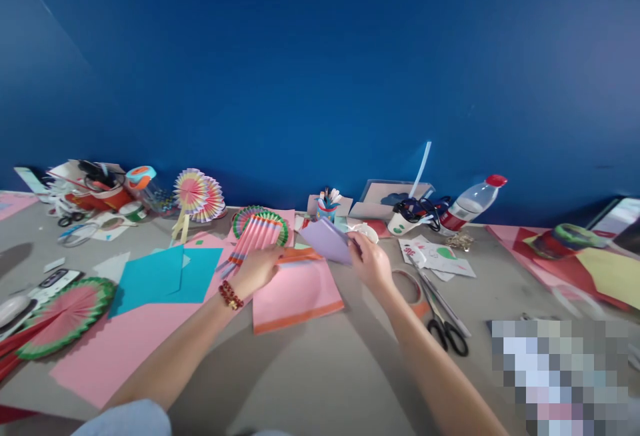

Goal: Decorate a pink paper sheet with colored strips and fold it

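Observation:
My right hand (371, 261) pinches a corner of a lavender paper sheet (326, 239) and holds it tilted above the table. My left hand (257, 269), with a red bead bracelet on the wrist, rests curled on the upper left corner of a pink paper sheet with an orange edge (296, 293). Its fingers seem to grip the ends of a bundle of pink pleated paper strips (253, 239) that fans out toward the wall. A blue paper sheet (163, 277) lies to the left of that hand.
Black-handled scissors (443, 319) and a tape roll (407, 286) lie right of my right hand. A plastic bottle (470, 206), a pen cup (327, 208), paper fans (197, 196) and a watermelon-coloured fan (65, 316) stand around. Red and yellow sheets (595, 273) lie at far right.

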The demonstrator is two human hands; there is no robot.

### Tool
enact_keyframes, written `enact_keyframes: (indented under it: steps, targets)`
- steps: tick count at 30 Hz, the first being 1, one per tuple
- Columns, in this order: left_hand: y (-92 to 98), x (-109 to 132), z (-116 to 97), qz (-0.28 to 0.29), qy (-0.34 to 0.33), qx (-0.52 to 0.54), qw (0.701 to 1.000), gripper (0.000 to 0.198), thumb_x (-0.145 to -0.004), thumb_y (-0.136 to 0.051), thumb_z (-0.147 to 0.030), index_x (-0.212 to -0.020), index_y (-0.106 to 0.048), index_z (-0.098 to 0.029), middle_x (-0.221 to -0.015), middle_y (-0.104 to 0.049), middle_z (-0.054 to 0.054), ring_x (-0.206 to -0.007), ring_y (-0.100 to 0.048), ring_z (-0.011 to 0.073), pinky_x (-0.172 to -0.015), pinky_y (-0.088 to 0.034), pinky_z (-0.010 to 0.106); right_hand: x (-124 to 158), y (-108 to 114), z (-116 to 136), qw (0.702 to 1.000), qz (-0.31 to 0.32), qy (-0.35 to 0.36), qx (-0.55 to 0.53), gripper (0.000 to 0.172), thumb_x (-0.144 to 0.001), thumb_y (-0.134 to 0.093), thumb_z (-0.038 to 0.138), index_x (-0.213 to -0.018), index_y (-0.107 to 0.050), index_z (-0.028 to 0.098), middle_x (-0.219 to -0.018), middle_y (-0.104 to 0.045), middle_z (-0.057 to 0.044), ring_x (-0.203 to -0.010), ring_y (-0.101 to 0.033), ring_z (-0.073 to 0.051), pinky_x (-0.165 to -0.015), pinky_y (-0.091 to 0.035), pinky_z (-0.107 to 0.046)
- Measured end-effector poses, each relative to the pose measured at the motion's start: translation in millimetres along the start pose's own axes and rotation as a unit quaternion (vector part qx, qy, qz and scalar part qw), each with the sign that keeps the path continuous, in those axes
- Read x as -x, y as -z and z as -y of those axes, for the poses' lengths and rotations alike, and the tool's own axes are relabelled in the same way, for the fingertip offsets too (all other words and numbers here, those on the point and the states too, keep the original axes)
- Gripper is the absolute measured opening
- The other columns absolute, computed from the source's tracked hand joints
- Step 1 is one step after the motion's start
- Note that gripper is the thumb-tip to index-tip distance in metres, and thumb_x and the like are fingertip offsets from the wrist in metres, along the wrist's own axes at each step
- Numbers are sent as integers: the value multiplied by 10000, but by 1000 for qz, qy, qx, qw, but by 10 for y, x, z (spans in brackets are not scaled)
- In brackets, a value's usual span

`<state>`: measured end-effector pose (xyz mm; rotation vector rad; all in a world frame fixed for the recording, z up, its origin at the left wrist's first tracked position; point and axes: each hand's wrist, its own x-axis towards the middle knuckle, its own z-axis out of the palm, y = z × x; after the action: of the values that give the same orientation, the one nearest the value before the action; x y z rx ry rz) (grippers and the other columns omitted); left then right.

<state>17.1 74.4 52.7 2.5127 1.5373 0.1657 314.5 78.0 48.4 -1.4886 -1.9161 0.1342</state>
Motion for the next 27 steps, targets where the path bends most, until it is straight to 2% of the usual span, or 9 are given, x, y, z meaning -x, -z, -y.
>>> enact_keyframes:
  steps: [2, 7, 10, 13, 15, 17, 22, 24, 27]
  targets:
    - [59, -55, 72, -6, 17, -16, 1000, 281, -834, -521, -101, -1086, -611, -187, -1085, -669, 89, -959, -663, 248, -813, -466, 324, 17, 143, -47, 999, 18, 20, -17, 284, -929, -423, 253, -1069, -663, 193, -1068, -715, -89, -908, -665, -218, -799, -490, -297]
    - [105, -118, 110, -26, 42, -49, 998, 273, -822, -550, -98, -1069, -635, -179, -1067, -668, 105, -943, -658, 265, -833, -471, 368, 326, 547, 16, 996, -84, -14, 15, 322, -960, -409, 298, -1184, -618, 199, -1154, -686, -118, -1016, -655, -242, -882, -494, -337]
    - [97, -73, 5, -54, 39, -55, 996, 219, -870, -561, -177, -1076, -636, -179, -1172, -631, 135, -1135, -578, 315, -956, -435, 436, 687, 599, 119, 1000, -10, 20, -12, 302, -958, -426, 309, -1177, -616, 224, -1099, -703, -107, -978, -670, -235, -865, -507, -334]
    - [28, 39, -218, -94, 3, 41, 995, 268, -934, -541, -342, -1140, -615, -186, -1262, -596, 128, -1224, -526, 308, -1030, -416, 444, 1027, 507, 199, 996, 49, -22, -67, 280, -954, -453, 310, -1175, -609, 236, -1016, -720, -71, -853, -691, -194, -725, -531, -268]
    - [-66, 152, -433, -79, -15, 220, 972, 346, -951, -518, -438, -1186, -584, -192, -1200, -635, 107, -1109, -611, 261, -935, -498, 386, 1176, 447, 249, 990, 44, -72, -114, 270, -950, -480, 320, -1171, -605, 230, -969, -714, -56, -802, -685, -173, -672, -529, -238]
    - [-176, 280, -679, 12, -35, 396, 917, 438, -963, -491, -485, -1300, -502, -207, -1237, -622, 112, -1041, -650, 229, -804, -553, 326, 1260, 418, 320, 979, 21, -109, -172, 277, -942, -512, 336, -1178, -591, 214, -923, -693, -50, -754, -667, -158, -650, -528, -225]
    - [-358, 526, -1198, 31, -89, 603, 792, 642, -919, -571, -519, -1431, -334, -212, -1314, -575, 138, -1152, -601, 256, -911, -532, 378, 1374, 344, 611, 959, -2, -106, -265, 287, -947, -501, 290, -1225, -519, 223, -898, -645, -37, -736, -652, -147, -633, -537, -228]
    - [-385, 572, -1306, 26, -68, 622, 779, 553, -926, -543, -535, -1349, -433, -196, -1237, -619, 112, -1112, -606, 246, -944, -514, 393, 1439, 273, 734, 970, 0, -64, -235, 290, -934, -481, 237, -1222, -516, 243, -927, -651, -46, -796, -660, -166, -702, -552, -263]
    - [-413, 608, -1336, 8, -11, 597, 802, 454, -944, -502, -519, -1257, -530, -191, -1158, -653, 69, -1066, -596, 221, -973, -492, 376, 1528, 198, 848, 978, 30, -6, -207, 341, -910, -498, 221, -1248, -513, 265, -1006, -665, -64, -863, -660, -194, -769, -558, -309]
